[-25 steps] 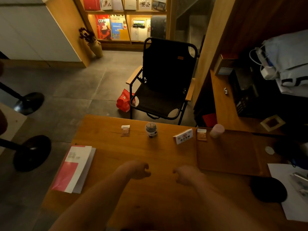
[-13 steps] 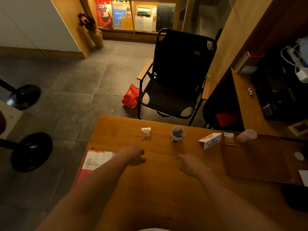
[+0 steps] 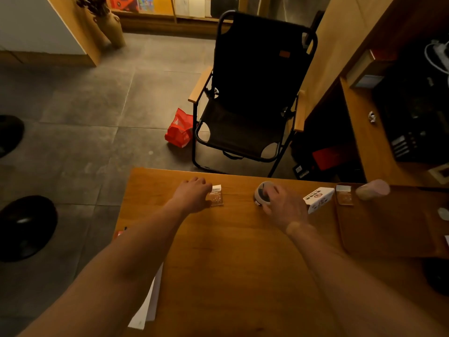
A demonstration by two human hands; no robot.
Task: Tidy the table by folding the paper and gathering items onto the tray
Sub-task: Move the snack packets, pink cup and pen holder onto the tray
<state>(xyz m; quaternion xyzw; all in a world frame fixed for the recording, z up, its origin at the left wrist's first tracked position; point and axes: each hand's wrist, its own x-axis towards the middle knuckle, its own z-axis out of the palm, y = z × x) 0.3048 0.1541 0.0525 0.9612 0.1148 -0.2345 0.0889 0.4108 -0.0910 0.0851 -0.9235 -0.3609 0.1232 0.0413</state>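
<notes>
My left hand (image 3: 192,196) reaches to the far side of the wooden table (image 3: 230,259), its fingertips and thumb closed on the left edge of a small brown-and-white packet (image 3: 217,196) that lies flat. My right hand (image 3: 284,207) covers a small round white pot (image 3: 262,193), with fingers and thumb wrapped around it. The dark brown tray (image 3: 393,229) lies to the right and holds a second packet (image 3: 344,195) and a pale pink cup (image 3: 373,189) on its side. White folded paper (image 3: 148,307) sticks out under my left forearm at the table's left edge.
A white sign box (image 3: 318,198) stands between the pot and the tray. Behind the table are a black folding chair (image 3: 252,98) and a red bag (image 3: 179,130) on the floor. A wooden side desk (image 3: 364,132) runs along the right.
Both arms have stretched forward from near me to the table's far side. My left hand has reached the packet and my right hand the pot. The view tilted down and left.
</notes>
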